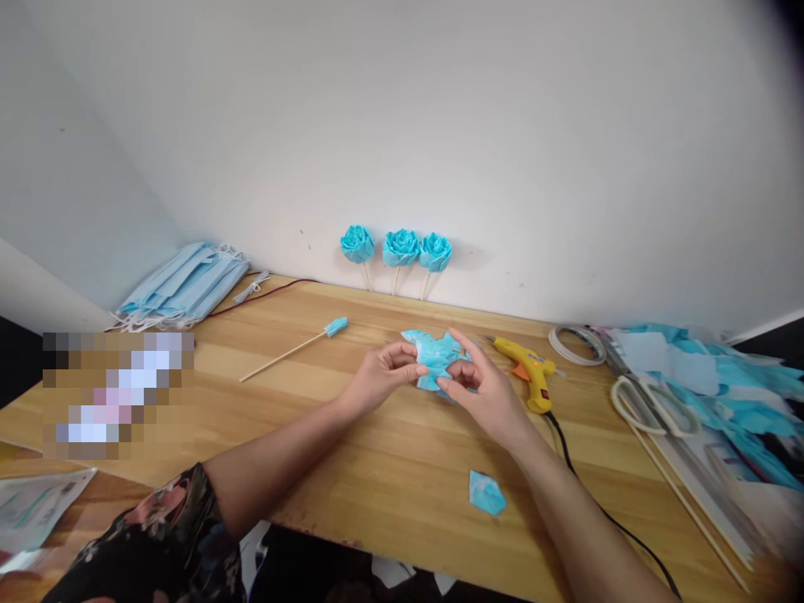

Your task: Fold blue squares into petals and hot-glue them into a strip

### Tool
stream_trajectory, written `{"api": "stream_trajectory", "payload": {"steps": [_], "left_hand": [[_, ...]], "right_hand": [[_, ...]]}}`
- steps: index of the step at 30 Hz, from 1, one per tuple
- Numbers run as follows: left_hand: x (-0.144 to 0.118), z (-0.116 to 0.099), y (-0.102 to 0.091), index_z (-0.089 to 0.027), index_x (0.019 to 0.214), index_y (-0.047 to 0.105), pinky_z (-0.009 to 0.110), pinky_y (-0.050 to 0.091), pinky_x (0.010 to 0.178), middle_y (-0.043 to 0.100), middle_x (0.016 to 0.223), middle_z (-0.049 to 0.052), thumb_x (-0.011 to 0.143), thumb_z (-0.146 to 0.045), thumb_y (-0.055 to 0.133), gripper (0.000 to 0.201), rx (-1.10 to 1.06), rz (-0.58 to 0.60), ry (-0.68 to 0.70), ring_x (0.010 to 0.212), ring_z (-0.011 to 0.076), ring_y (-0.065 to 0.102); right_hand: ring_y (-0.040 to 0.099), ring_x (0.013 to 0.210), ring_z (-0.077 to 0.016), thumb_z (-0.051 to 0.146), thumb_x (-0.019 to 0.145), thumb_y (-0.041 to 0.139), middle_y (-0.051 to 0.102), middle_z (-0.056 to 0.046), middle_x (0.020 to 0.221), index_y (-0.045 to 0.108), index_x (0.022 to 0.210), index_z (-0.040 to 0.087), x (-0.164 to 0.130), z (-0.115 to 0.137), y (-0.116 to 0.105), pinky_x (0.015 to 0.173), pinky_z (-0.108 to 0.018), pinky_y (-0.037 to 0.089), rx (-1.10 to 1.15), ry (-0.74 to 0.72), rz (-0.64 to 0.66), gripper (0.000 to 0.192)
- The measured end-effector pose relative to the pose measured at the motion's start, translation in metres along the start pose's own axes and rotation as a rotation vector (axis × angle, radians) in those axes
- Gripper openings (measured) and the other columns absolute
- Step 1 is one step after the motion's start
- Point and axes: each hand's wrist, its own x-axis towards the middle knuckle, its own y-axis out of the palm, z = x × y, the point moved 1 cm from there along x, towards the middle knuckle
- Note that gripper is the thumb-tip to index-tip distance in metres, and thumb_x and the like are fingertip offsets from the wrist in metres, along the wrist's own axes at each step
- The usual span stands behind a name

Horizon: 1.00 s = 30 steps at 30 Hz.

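Observation:
Between my two hands, above the middle of the table, is a blue fabric flower piece [433, 353] with jagged, petal-like edges. My left hand [386, 374] pinches its left side between thumb and fingers. On the other side, my right hand [481, 381] grips the lower right edge, its index finger raised along the top. A wooden stick [282, 358] with a small blue bud [337, 327] at its end lies to the left of my hands. Nearer to me, a small blue fabric piece [487, 492] rests on the wood.
Three blue flowers on sticks [400, 248] lean against the wall. A yellow glue gun [528, 368] with a black cord lies right of my hands. Further right are scissors [653, 406], a wire coil [576, 344] and blue scraps [722, 377]. Face masks [185, 285] are stacked back left.

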Motion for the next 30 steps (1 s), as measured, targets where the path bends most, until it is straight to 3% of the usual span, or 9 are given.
{"api": "stream_trajectory", "payload": {"steps": [7, 11, 15, 18, 30], "left_hand": [[0.0, 0.004, 0.0, -0.013, 0.087, 0.061, 0.027, 0.047, 0.072, 0.067, 0.072, 0.001, 0.065, -0.033, 0.079, 0.035, -0.007, -0.057, -0.011, 0.068, 0.0122, 0.062], [-0.001, 0.003, -0.001, -0.013, 0.086, 0.061, 0.028, 0.048, 0.073, 0.067, 0.072, 0.001, 0.065, -0.033, 0.079, 0.034, 0.001, -0.101, -0.002, 0.069, 0.0127, 0.063], [0.0, 0.005, 0.0, -0.013, 0.087, 0.061, 0.028, 0.048, 0.072, 0.068, 0.073, 0.001, 0.065, -0.033, 0.079, 0.035, -0.016, -0.088, 0.008, 0.068, 0.0123, 0.062], [0.0, 0.007, 0.001, -0.012, 0.087, 0.061, 0.028, 0.049, 0.072, 0.068, 0.072, 0.001, 0.065, -0.032, 0.079, 0.034, -0.023, -0.061, 0.016, 0.068, 0.0122, 0.062], [-0.001, 0.005, 0.003, -0.012, 0.089, 0.063, 0.027, 0.048, 0.073, 0.067, 0.079, 0.004, 0.068, -0.031, 0.077, 0.031, 0.009, 0.031, 0.057, 0.076, 0.0129, 0.061]], "right_hand": [[0.051, 0.063, -0.0129, 0.031, 0.078, 0.065, 0.053, 0.005, 0.069, 0.032, 0.143, 0.024, 0.0, -0.005, 0.002, 0.062, -0.028, 0.042, 0.056, -0.001, 0.027, 0.073], [0.056, 0.065, -0.0163, 0.047, 0.083, 0.057, 0.058, 0.0, 0.072, 0.039, 0.139, 0.022, -0.001, -0.009, -0.002, 0.064, -0.032, 0.046, 0.174, 0.018, 0.062, 0.064], [0.056, 0.065, -0.0175, 0.054, 0.083, 0.054, 0.061, -0.003, 0.075, 0.062, 0.104, 0.023, 0.0, -0.008, -0.001, 0.063, -0.033, 0.048, 0.154, 0.057, 0.049, 0.038], [0.055, 0.067, -0.0165, 0.051, 0.08, 0.06, 0.059, -0.002, 0.075, 0.059, 0.081, 0.022, 0.0, -0.011, 0.005, 0.063, -0.031, 0.049, 0.134, 0.052, 0.015, 0.029], [0.05, 0.063, -0.0139, 0.038, 0.081, 0.059, 0.056, 0.001, 0.068, 0.055, 0.073, 0.02, -0.003, -0.017, 0.012, 0.06, -0.027, 0.043, -0.01, 0.001, -0.039, 0.02]]}}
